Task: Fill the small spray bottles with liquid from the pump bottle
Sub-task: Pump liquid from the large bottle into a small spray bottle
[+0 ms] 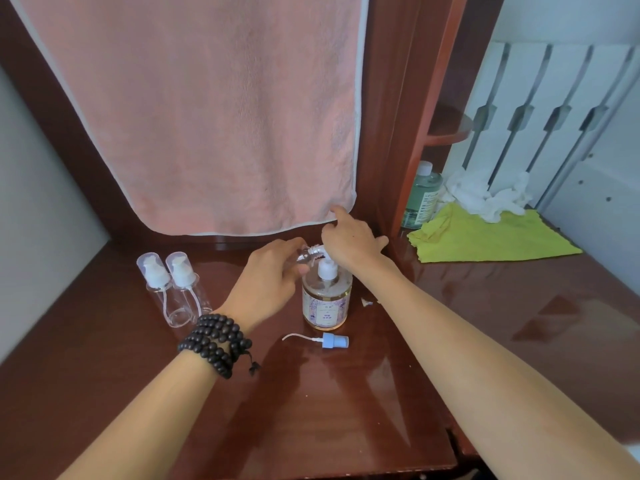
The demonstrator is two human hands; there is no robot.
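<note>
Single head cam, wide-angle, looking forward and down from above the wooden desk (pixel 346 410). Close range: both forearms enter from the bottom edge, the pink towel (pixel 207 116) fills the top. Edges bend noticeably. No second view, so no overlap.

the left hand (pixel 268 277) covers nearly all of the small clear bottle (pixel 302 255) it holds; only a glint of it shows between the fingers, and its liquid level cannot be told. the right hand (pixel 349 242) hides the head of the pump bottle (pixel 326 299), so whether nozzle and small bottle touch is unclear. the print on the pump bottle's label is too small to read. the green bottle (pixel 420 195) is partly hidden behind the wooden post (pixel 408 161). both forearms run off the bottom edge, and the pink towel (pixel 207 116) off the top.
</note>
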